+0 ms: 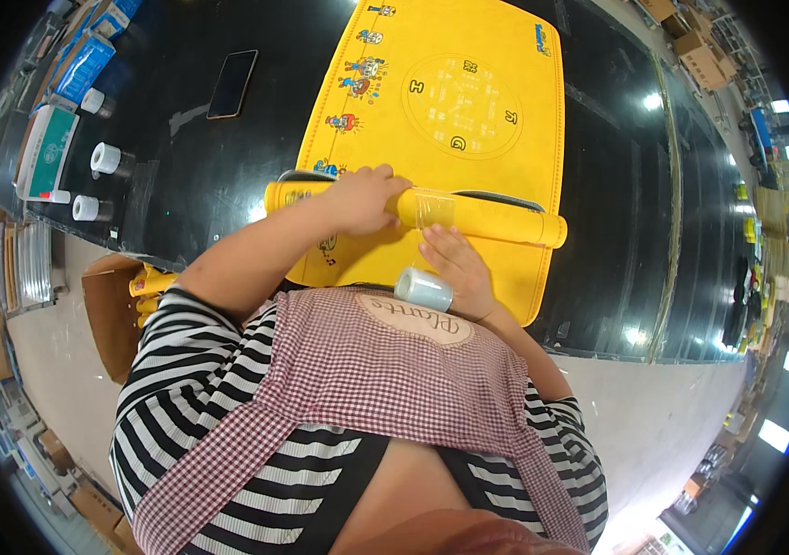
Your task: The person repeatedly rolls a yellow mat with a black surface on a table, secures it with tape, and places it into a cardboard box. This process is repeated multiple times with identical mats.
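A rolled yellow mat (496, 220) lies crosswise over a flat yellow mat (468, 46) printed with small cartoon figures and a circle. My left hand (368, 199) is closed over the rolled mat, left of its middle. Around that middle runs a strip of clear tape (435, 209). My right hand (462, 270) touches the roll's near side by the strip with its fingertips. A roll of clear tape (424, 289) sits against the right palm, in front of my apron; the thumb's grip on it is hidden.
On the black table (191, 176) lie a phone (232, 84) and, at the left edge, several tape rolls (106, 158) beside a green and white box (48, 153). A cardboard box (108, 319) with yellow rolls inside stands below the table's left front edge.
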